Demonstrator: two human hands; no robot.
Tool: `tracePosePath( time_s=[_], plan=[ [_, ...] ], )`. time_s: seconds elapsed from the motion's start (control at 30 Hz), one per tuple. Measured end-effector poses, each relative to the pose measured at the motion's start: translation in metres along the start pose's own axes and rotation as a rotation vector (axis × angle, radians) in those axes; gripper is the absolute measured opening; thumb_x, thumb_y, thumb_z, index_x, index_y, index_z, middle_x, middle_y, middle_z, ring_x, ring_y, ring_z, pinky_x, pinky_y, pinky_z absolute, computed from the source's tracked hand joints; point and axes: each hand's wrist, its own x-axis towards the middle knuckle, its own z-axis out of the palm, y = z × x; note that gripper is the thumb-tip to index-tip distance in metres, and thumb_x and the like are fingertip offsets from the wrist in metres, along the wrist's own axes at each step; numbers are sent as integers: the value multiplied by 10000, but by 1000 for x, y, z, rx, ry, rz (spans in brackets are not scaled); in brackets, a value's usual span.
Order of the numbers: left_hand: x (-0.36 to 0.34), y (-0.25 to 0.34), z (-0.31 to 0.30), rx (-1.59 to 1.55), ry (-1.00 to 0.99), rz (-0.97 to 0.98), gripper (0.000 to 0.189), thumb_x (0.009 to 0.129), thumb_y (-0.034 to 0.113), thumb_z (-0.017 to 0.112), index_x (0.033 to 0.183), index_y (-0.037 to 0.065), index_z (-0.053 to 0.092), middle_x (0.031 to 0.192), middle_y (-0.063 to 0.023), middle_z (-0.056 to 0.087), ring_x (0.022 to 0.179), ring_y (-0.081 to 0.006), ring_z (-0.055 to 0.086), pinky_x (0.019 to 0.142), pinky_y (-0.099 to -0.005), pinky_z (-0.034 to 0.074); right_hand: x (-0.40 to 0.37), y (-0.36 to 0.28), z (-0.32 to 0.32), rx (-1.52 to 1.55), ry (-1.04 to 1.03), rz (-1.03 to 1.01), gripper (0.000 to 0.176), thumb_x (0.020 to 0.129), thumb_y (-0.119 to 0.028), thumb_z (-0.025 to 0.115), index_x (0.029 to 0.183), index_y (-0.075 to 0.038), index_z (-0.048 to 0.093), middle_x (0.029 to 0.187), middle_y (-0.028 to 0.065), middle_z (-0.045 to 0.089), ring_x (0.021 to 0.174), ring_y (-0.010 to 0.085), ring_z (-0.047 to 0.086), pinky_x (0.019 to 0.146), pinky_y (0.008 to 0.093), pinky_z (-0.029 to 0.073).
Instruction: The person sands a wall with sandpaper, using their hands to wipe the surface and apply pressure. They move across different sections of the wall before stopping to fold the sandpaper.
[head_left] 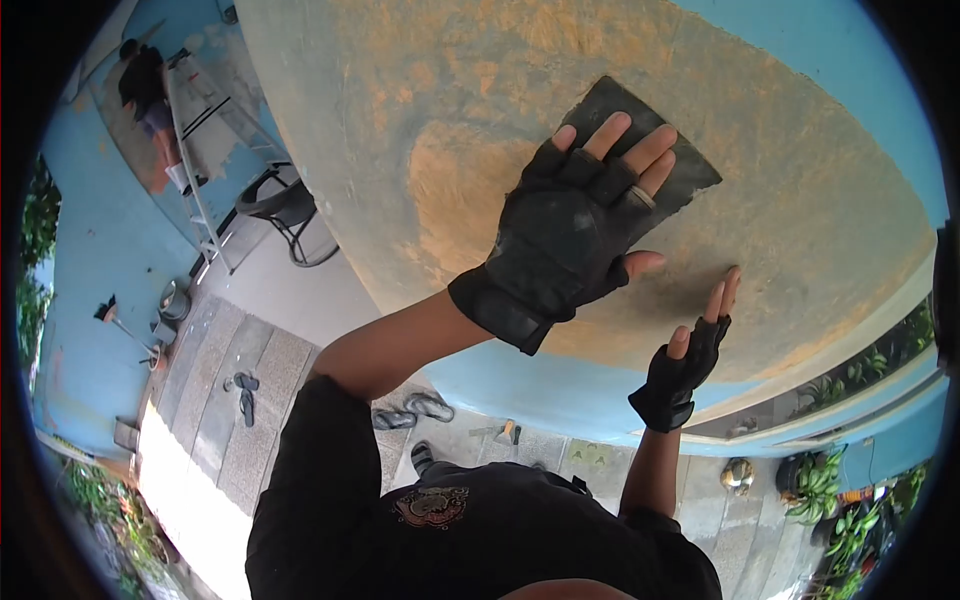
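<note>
I read the left hand [570,235] as spread flat. Its four fingers [610,135] are straight, only slightly fanned, and press a single dark sheet of sandpaper [695,170] against the scuffed, orange-tan wall [800,200]. The thumb [645,263] sticks out sideways, off the sheet and onto the bare wall. Nothing is curled round the paper, which is pinned by palm and fingers alone.

The right hand [690,360] sits lower and just beside it, with the fingers stretched out and their tips touching the wall. I see it nearly edge-on, so I cannot tell how far those fingers are spread.

Most of the sheet is hidden under the left glove — only its top corner and right edge show.

There are two black fingerless gloves, one per hand. Down on the paving I count four sandals [410,412] in two loose pairs. Far off, one other person [145,90] stands by a ladder [195,150], too small to make out.
</note>
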Motion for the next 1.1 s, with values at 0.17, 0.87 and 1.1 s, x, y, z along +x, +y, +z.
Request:
tracePosePath(
  time_s=[0.17,0.87,1.1],
  plan=[
    [14,-98,-43,153,309,-279,819,991,540,578,1583,20,353,1665,-192,303,1534,-378,297,1201,-544,291,-4,10,-18,197,-84,-2,643,1078,-457,370,1598,-80,359,1665,241,289,1544,446,254,1239,584,160],
    [35,-84,-21,212,396,-252,793,990,571,548,1574,55,403,1664,-167,323,1531,-416,289,1208,-523,275,2,13,-52,370,-59,46,687,1081,-433,352,1596,19,303,1640,227,355,1497,414,362,1226,491,248],
    [28,-7,-3,298,100,-26,778,976,613,540,1545,87,468,1643,-121,383,1519,-352,342,1218,-508,266,33,50,-69,70,58,-89,673,1082,-471,341,1618,-67,295,1658,231,304,1549,441,236,1234,584,199]
  ],
)
